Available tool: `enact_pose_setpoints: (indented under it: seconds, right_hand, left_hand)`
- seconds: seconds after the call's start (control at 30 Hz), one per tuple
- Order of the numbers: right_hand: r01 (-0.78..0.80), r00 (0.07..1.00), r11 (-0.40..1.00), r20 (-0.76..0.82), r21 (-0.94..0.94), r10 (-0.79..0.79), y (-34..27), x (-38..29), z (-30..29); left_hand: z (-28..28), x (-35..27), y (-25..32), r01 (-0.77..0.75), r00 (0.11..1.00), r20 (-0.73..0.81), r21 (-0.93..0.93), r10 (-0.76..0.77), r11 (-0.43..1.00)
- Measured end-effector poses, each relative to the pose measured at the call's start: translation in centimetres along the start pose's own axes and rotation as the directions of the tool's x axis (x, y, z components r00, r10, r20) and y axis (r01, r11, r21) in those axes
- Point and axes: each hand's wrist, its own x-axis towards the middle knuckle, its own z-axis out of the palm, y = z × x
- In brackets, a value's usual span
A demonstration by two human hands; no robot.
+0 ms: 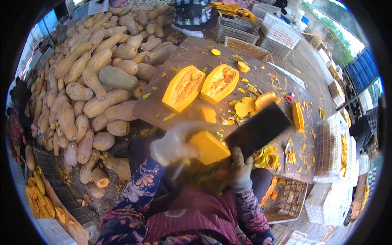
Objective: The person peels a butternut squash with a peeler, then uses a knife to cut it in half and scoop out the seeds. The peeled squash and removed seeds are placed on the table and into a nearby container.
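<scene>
In my gloved left hand (176, 145) I hold a peeled orange pumpkin piece (209, 148) over my lap, the hand blurred. My gloved right hand (241, 167) grips a broad cleaver (258, 128), its dark blade tilted up to the right beside the piece. Beyond them on the wooden board (190, 52) lie two peeled pumpkin halves, the left half (184, 87) and the right half (221, 82), cut sides up with seeds and pulp showing. A small pumpkin chunk (209, 115) sits nearer me, and round slices (242, 109) rest by the blade.
Whole butternut-type pumpkins (118, 76) are heaped at the left. A red-handled tool (289, 98) and peel rings (269, 157) lie on the board. Plastic crates (327, 147) stand along the right, and a scrap crate (284, 202) sits below. A person in checked clothing (191, 13) is opposite.
</scene>
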Motion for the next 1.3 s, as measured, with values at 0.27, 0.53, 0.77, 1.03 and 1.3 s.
enact_pose_setpoints:
  seconds: [0.27,0.53,0.77,1.03,1.3]
  right_hand:
    - [-0.453,0.889,0.416,0.433,0.788,0.148,3.9,-2.5,1.3]
    - [0.033,0.992,0.893,0.096,0.45,-0.086,5.4,-5.0,0.8]
    - [0.152,0.97,0.988,0.19,0.015,-0.152,5.7,-6.9,-0.4]
    - [0.38,0.88,0.902,0.38,-0.204,-0.285,5.3,-9.8,-0.7]
    - [0.577,0.804,0.664,0.476,-0.476,-0.358,3.7,-10.7,-3.1]
  left_hand:
    - [4.9,-1.0,-0.1,-0.282,0.927,0.138,0.869,0.349,0.406]
    - [8.9,-5.0,-5.5,0.008,0.95,-0.297,0.332,0.097,0.943]
    - [9.7,-7.7,-5.5,0.199,0.92,-0.341,-0.02,-0.194,0.98]
    - [8.2,-12.9,-9.0,0.291,0.845,-0.29,-0.454,-0.448,0.842]
    - [9.0,-12.4,-8.4,0.148,0.813,-0.286,-0.74,-0.507,0.656]
